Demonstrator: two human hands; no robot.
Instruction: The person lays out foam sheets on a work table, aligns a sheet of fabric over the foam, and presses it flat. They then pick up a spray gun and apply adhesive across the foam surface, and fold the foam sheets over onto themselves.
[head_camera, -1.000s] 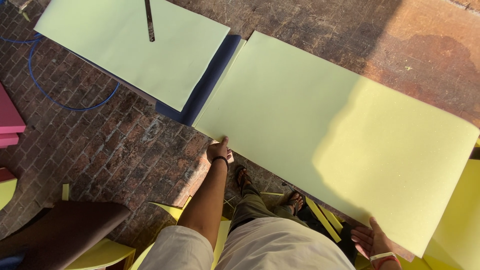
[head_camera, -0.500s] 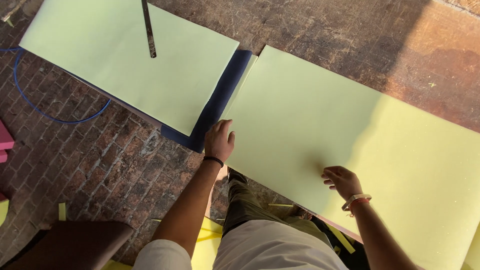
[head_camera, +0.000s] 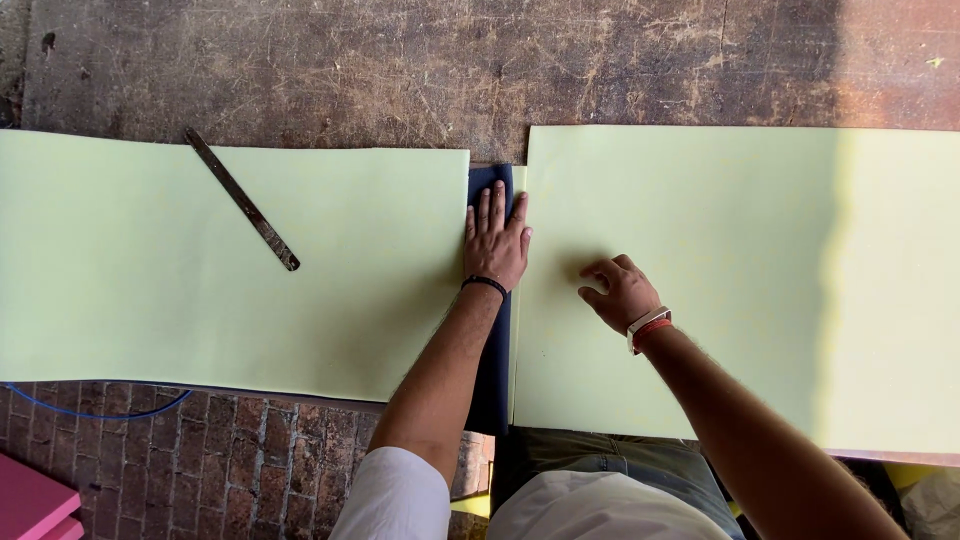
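Two pale green sheets lie side by side on the floor, their long axes running left to right. The left sheet and the right sheet almost meet. A narrow strip of dark blue sheet shows in the gap between them, running from the far edge toward the person.

The left hand lies flat on that gap, palm down, fingers straight and close together, pointing away from the body. It rests on the blue strip, its thumb side touching the right sheet's left edge. It holds nothing.

The right hand rests on the right sheet, near its left edge and just beside the left hand. Its fingers are curled, with the tips pressing the sheet; it grips nothing.

The left hand is nearer to the seam; the right sheet spreads away to the right of both hands.

A metal ruler lies slantwise on the left sheet, well apart from the hands.
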